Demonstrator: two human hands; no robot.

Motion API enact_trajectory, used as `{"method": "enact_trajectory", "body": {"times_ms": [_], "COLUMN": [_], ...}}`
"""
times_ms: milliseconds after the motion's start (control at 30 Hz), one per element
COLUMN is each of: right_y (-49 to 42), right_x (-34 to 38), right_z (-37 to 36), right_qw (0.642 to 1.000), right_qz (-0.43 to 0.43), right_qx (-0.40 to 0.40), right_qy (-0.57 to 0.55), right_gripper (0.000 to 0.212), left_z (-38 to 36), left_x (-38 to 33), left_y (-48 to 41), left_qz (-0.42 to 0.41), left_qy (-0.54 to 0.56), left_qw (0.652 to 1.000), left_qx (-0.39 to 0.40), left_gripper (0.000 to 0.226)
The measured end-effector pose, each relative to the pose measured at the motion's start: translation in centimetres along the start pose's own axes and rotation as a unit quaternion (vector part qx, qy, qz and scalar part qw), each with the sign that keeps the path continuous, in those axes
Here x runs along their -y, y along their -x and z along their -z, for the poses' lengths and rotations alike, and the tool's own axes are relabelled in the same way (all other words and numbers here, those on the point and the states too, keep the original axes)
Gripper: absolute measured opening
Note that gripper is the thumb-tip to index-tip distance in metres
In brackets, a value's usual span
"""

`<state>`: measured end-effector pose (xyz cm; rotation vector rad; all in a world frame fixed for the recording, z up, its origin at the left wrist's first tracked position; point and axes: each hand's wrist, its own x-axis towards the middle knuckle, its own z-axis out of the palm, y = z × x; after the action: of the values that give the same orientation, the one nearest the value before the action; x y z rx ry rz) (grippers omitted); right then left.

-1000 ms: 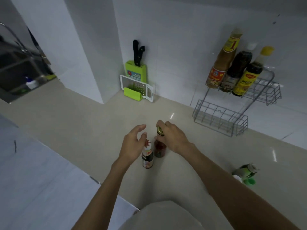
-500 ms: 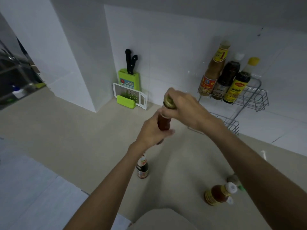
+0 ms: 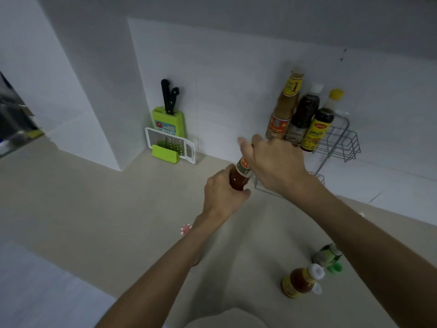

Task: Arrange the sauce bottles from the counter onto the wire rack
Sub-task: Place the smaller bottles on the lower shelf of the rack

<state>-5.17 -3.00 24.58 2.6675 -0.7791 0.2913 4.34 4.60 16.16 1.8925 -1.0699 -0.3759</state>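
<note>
A red sauce bottle (image 3: 239, 178) is held in the air in front of the wire rack (image 3: 344, 145). My left hand (image 3: 222, 195) grips its lower body; my right hand (image 3: 274, 162) covers its neck and cap. Three tall bottles stand on the rack's upper shelf: a tan one (image 3: 285, 107), a dark one (image 3: 303, 114) and a yellow-capped one (image 3: 319, 124). The rack's lower shelf is mostly hidden behind my right hand. On the counter at lower right stand an orange sauce bottle (image 3: 299, 281) and a green-capped bottle (image 3: 327, 256). A red-and-white cap (image 3: 185, 229) shows beside my left forearm.
A green knife block (image 3: 168, 119) with black handles and a white grater (image 3: 170, 145) stand in the back corner against the tiled wall. A sink area (image 3: 11, 119) lies at far left. The beige counter (image 3: 94, 209) stretches out in front of me.
Both hands have carried the red sauce bottle farther right and toward the rack. The small bottle left on the counter is now mostly hidden behind my left forearm.
</note>
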Motion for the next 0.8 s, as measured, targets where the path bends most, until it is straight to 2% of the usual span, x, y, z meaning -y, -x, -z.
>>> {"method": "enact_trajectory", "body": {"times_ms": [33, 100, 133, 167, 200, 300, 367, 433, 500, 567, 700, 800], "right_y": [0.1, 0.3, 0.4, 0.4, 0.4, 0.5, 1.2, 2.0, 2.1, 1.3, -0.1, 0.0], "right_x": [-0.7, -2.0, -2.0, -1.9, -1.9, -0.9, 0.0, 0.0, -0.5, -2.1, -7.4, -10.3], "right_z": [0.2, 1.4, 1.7, 2.0, 2.1, 1.3, 0.1, -0.4, -0.1, 0.1, 3.9, 5.4], "right_qw": [0.998, 0.986, 0.983, 0.984, 0.988, 0.998, 0.999, 0.993, 0.964, 0.946, 0.931, 0.900], "right_qz": [0.005, 0.057, 0.099, 0.145, 0.140, -0.020, -0.042, -0.088, -0.156, -0.133, -0.063, -0.057], "right_qx": [0.004, 0.035, -0.007, -0.028, -0.034, -0.046, 0.001, 0.039, 0.068, 0.063, 0.039, 0.030], "right_qy": [-0.056, -0.150, -0.152, -0.098, -0.052, -0.030, -0.008, -0.075, -0.204, -0.290, -0.356, -0.432], "right_gripper": [0.050, 0.065, 0.063, 0.057, 0.051, 0.037, 0.029, 0.042, 0.045, 0.034, 0.024, 0.016], "left_z": [0.4, 1.3, 1.4, 1.2, 0.6, -1.4, -2.3, -2.9, -3.1, -2.7, -1.3, -2.4], "left_x": [0.5, 1.1, 1.0, 0.7, 0.3, -0.7, -0.3, 0.4, 0.6, 0.1, -0.4, 0.2], "left_y": [-0.2, -0.3, -0.1, 0.2, 0.5, 0.8, 0.8, 1.0, 1.3, 1.2, -0.1, -0.4], "left_qz": [0.015, 0.024, 0.012, 0.003, 0.007, 0.047, 0.033, 0.008, -0.014, -0.040, -0.046, -0.027], "left_qy": [0.032, 0.093, 0.117, 0.127, 0.129, 0.105, 0.062, 0.016, 0.005, 0.043, 0.179, 0.215], "left_qw": [0.997, 0.969, 0.955, 0.954, 0.964, 0.992, 0.998, 1.000, 1.000, 0.998, 0.964, 0.941], "left_qx": [0.074, 0.228, 0.271, 0.271, 0.234, 0.053, 0.010, 0.001, -0.004, 0.035, 0.190, 0.261], "left_gripper": [0.027, 0.026, 0.025, 0.024, 0.023, 0.024, 0.026, 0.029, 0.034, 0.046, 0.093, 0.087]}}
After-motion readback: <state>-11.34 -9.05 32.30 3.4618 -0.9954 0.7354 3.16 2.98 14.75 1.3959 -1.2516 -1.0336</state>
